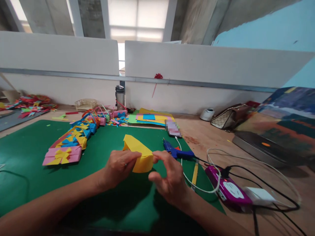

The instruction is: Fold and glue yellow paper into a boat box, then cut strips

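Observation:
A folded piece of yellow paper (144, 164), bent into a box-like shape with a raised flap, is held above the green mat (105, 203). My left hand (120, 167) pinches its near upper edge between thumb and fingers. At the paper's right corner, the fingertips of my right hand (171, 178) touch it, while the thumb stands well apart. Beyond the right hand lies a blue glue gun (176, 150). To the left stands a row of small paper baskets, the nearest a pink one (75, 154) with a yellow bow.
Colored paper sheets (155, 118) and a phone (173, 128) lie at the mat's far edge, near a metal bottle (120, 98). On the right are a purple power strip (228, 190), looping cables, a yellow-handled cutter (195, 173) and a dark case (258, 149). Paper scraps (118, 120) lie behind the baskets.

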Action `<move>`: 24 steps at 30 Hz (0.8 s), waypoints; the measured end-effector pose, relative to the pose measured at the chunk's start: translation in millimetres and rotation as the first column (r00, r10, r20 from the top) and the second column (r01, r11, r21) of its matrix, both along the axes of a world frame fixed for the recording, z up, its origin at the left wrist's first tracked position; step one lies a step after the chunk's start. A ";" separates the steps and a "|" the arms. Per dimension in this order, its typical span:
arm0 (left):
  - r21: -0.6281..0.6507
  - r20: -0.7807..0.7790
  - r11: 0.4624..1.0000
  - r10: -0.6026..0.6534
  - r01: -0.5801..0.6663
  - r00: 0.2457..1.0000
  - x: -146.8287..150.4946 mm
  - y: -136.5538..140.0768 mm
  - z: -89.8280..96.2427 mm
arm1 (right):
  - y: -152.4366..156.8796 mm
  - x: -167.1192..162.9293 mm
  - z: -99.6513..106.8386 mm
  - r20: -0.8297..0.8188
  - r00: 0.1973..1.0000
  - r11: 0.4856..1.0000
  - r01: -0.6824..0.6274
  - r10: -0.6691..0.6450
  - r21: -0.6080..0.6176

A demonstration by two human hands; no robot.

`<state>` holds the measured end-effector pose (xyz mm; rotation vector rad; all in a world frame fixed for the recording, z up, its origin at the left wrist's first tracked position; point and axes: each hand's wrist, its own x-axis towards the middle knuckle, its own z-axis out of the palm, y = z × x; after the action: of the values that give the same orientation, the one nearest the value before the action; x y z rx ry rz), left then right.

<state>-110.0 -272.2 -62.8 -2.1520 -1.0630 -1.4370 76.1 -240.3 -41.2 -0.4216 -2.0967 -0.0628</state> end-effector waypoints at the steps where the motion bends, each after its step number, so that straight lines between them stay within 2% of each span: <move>1: 0.000 -0.015 1.000 -0.003 0.003 1.000 -1.4 0.7 -0.6 | 3.1 1.1 -0.1 -0.019 1.000 1.000 -0.001 0.000 -0.018; 4: -0.006 -0.041 1.000 -0.017 0.017 0.999 -2.5 0.5 -0.8 | 11.5 2.0 -1.3 0.005 1.000 1.000 0.002 -0.002 -0.012; 11: -0.033 -0.078 0.997 -0.074 0.071 0.994 -1.1 -0.6 -4.0 | 12.0 -2.1 -2.8 0.003 0.994 0.993 -0.111 0.111 -0.032; 17: -0.086 -0.070 0.990 -0.122 0.116 0.990 -1.5 -0.7 -3.2 | 9.9 -1.5 -2.4 -0.003 0.993 0.992 -0.116 0.116 -0.046; 21: -0.190 0.061 0.969 -0.147 0.156 0.987 0.7 -4.9 3.1 | 9.9 0.3 -2.1 -0.001 0.996 0.994 -0.090 0.090 -0.059; 24: -0.313 0.248 0.922 -0.153 0.228 0.957 3.3 -10.0 6.6 | 10.2 0.9 -1.6 0.008 0.998 0.997 -0.055 0.055 -0.062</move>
<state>-106.7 -282.2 -56.2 -2.4363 -1.2899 -1.7215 77.0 -230.1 -42.8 -0.4015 -2.1226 0.0326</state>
